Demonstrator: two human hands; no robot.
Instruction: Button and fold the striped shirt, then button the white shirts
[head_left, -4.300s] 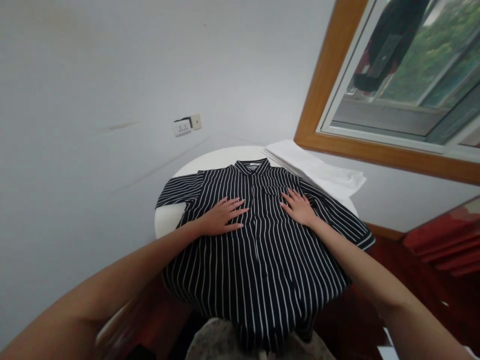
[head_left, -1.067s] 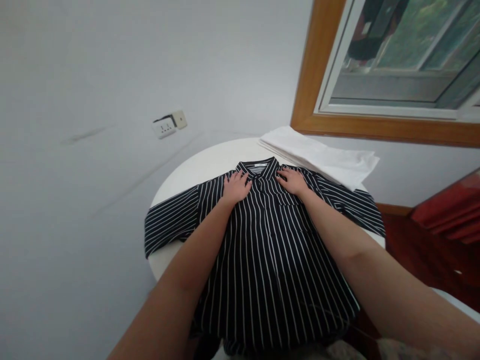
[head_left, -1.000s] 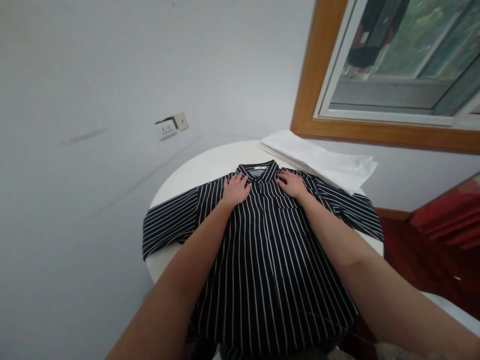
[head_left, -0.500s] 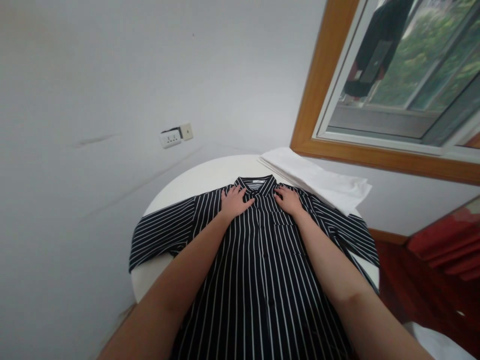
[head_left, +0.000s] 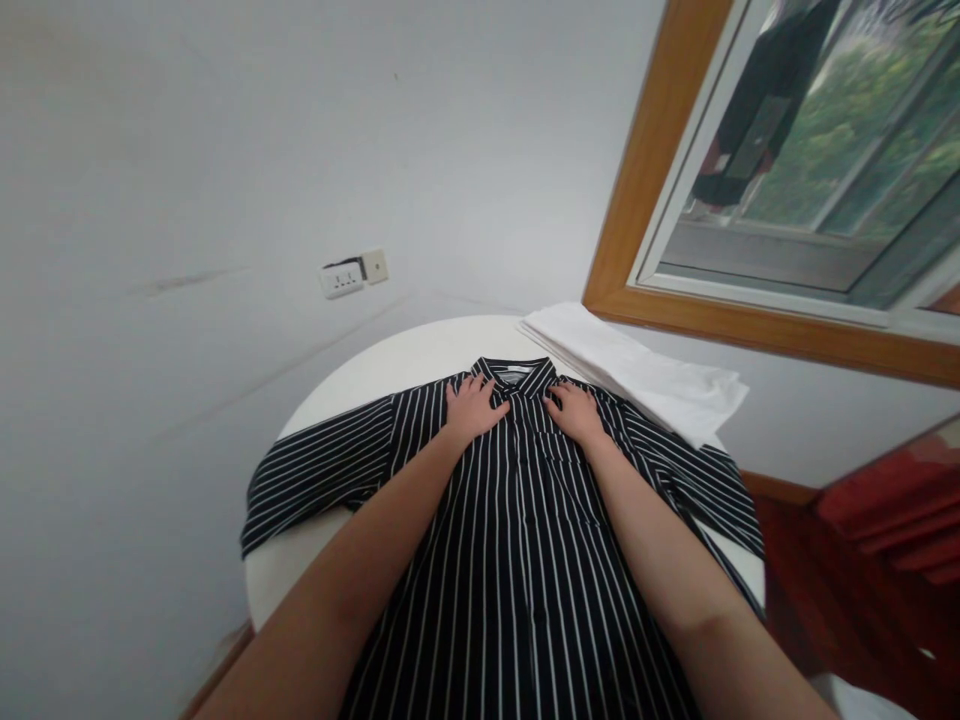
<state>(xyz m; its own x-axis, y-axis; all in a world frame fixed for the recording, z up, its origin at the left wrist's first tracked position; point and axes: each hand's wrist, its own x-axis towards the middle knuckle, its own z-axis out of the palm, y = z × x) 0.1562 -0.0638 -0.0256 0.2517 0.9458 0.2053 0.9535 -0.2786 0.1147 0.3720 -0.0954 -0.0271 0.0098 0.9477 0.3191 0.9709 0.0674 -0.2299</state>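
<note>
A black shirt with white stripes [head_left: 487, 540] lies front up on a round white table [head_left: 405, 350], its collar toward the wall and its sleeves spread to both sides. My left hand [head_left: 472, 408] rests on the shirt just left of the collar, fingers spread. On the other side of the collar, my right hand [head_left: 576, 410] lies on the upper chest with its fingers apart and slightly bent. Both palms face down on the cloth. The shirt's lower end runs out of view at the bottom.
Folded white cloth [head_left: 645, 375] lies at the table's back right, touching the right sleeve and overhanging the edge. Behind the table is a wall with a socket [head_left: 342, 279]. A wood-framed window [head_left: 750, 328] is at right, above a red curtain-like cloth [head_left: 900, 500].
The view has shifted slightly, so the scene sits a little lower. My hands stay beside the collar; the right fingers look a bit more drawn in.
</note>
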